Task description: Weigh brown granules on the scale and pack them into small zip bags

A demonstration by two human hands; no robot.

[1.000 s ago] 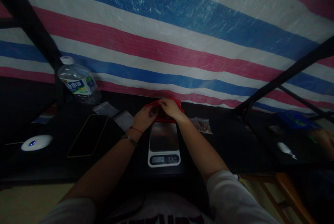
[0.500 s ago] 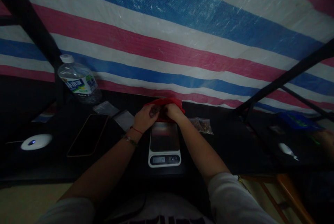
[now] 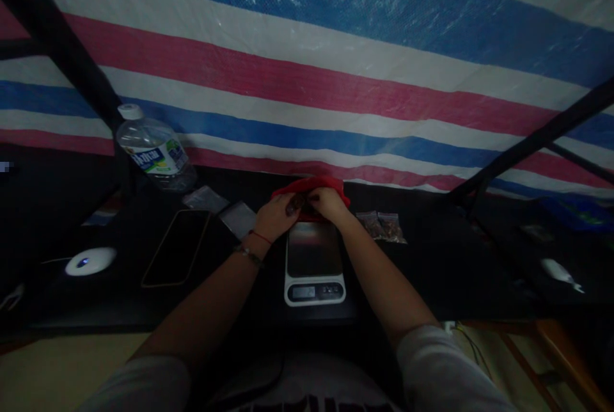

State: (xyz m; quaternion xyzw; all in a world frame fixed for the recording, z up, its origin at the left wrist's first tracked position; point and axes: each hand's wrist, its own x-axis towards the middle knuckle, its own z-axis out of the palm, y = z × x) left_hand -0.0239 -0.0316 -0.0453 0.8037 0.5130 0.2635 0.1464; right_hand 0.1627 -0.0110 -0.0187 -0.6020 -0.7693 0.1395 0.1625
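Note:
Behind the scale, my left hand (image 3: 277,215) is closed on a small shiny packet with dark brown contents (image 3: 294,205), at the left side of an open red bag (image 3: 311,184). My right hand (image 3: 330,203) is at the bag's right side, fingers bent together over its dark opening. Whether those fingertips hold anything is hidden. Between my forearms lies a white digital kitchen scale (image 3: 314,252) with a bare metal plate. Its lit display is too dim to read.
Right of my right wrist lie two small zip bags of brown bits (image 3: 382,226). To the left are empty clear bags (image 3: 238,219), a phone (image 3: 176,248), a white mouse-like device (image 3: 91,261) and a large plastic bottle (image 3: 156,151). A striped tarp (image 3: 307,98) hangs behind.
The whole view has shifted, so things sit further right. Both hands stay at the red bag with slight finger movement. Another person's hand at the right edge is out of view.

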